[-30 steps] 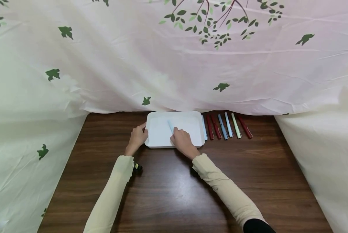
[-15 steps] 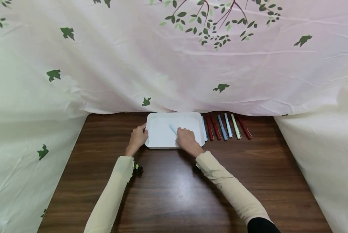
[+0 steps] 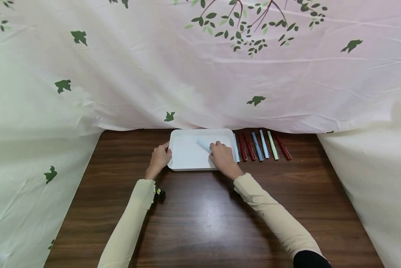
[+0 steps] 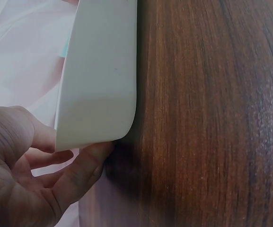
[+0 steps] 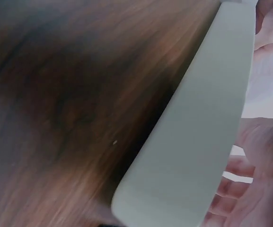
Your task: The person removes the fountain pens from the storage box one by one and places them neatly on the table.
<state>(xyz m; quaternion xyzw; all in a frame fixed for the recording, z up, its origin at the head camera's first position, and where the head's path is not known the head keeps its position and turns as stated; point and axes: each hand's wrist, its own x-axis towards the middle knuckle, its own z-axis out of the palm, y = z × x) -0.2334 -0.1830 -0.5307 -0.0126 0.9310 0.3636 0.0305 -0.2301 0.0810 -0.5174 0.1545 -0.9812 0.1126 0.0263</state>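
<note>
A white rectangular tray (image 3: 187,156) lies at the back of the table. My left hand (image 3: 159,158) holds its left end; in the left wrist view the thumb is at the tray's rim and the fingers (image 4: 82,170) are against the outer wall. Over the tray's right half, my right hand (image 3: 222,158) holds a light blue pen (image 3: 203,144), which points up and left from the fingers. In the right wrist view the tray's front wall (image 5: 188,123) covers the pen and part of the right hand (image 5: 264,175).
Right of the tray lies a row of several pens: a light blue pen (image 3: 236,148) against its edge, dark red ones (image 3: 249,147), a blue one (image 3: 257,146) and a pale green one (image 3: 273,145). A printed cloth (image 3: 136,82) hangs behind the dark wooden table (image 3: 193,223).
My right hand has slid to the right across the tray with the light blue pen, whose far end now leans further left. The left hand has stayed at the tray's left end.
</note>
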